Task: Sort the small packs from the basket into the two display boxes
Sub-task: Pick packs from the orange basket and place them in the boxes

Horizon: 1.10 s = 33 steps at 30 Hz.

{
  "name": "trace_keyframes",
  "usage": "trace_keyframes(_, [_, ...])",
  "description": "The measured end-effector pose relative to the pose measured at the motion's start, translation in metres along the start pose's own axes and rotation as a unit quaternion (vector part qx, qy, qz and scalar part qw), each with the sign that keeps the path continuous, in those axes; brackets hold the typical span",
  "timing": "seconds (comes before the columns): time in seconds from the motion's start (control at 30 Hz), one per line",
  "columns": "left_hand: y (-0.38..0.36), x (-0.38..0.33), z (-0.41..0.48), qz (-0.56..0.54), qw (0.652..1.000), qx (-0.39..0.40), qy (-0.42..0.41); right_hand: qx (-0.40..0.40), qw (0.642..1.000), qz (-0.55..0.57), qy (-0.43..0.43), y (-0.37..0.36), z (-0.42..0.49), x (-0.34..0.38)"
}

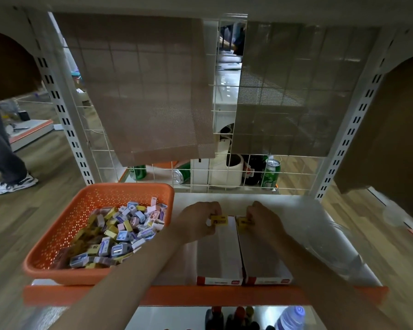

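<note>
Boxy yellow pack (219, 220) pinched by left hand (197, 221), second pack (243, 221) by right hand (264, 219). Both held right of perforated orange basket (62, 225)

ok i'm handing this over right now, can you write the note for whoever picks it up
Left hand: pinches a yellow pack at the far end of the left display box.
Right hand: pinches a second yellow pack at the far end of the right display box.
The boxes lie side by side on the shelf, and the rest of each looks bare.
The orange basket, left of the boxes, holds a heap of mixed packs.
Done: almost nothing.
Left: seat these two packs, then sort the heap.
</note>
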<state>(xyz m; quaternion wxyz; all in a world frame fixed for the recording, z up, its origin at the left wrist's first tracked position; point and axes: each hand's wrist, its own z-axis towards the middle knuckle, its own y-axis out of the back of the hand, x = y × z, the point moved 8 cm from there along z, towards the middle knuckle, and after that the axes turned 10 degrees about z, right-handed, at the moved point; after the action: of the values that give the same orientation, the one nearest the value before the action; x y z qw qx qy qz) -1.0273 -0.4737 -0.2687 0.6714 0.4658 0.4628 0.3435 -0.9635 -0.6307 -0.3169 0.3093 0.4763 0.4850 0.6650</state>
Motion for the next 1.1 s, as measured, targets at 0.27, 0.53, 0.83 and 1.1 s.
trace_keyframes(0.27, [-0.003, -0.006, -0.001, 0.007, 1.0, 0.016, -0.005, 0.009, 1.0, 0.026, 0.004, 0.001, 0.002, 0.004])
trace_keyframes(0.53, [0.008, -0.005, -0.008, 0.01, 1.0, 0.006, 0.001, -0.006, 1.0, 0.019, 0.011, 0.01, -0.01, 0.01])
trace_keyframes(0.83, [0.002, -0.013, -0.003, -0.032, 0.999, 0.001, 0.007, 0.003, 0.963, 0.232, 0.14, 0.051, -0.029, 0.064])
trace_keyframes(1.1, [-0.004, -0.037, -0.002, -0.05, 0.997, -0.022, 0.046, -0.025, 0.98, 0.153, 0.125, 0.068, -0.043, 0.052])
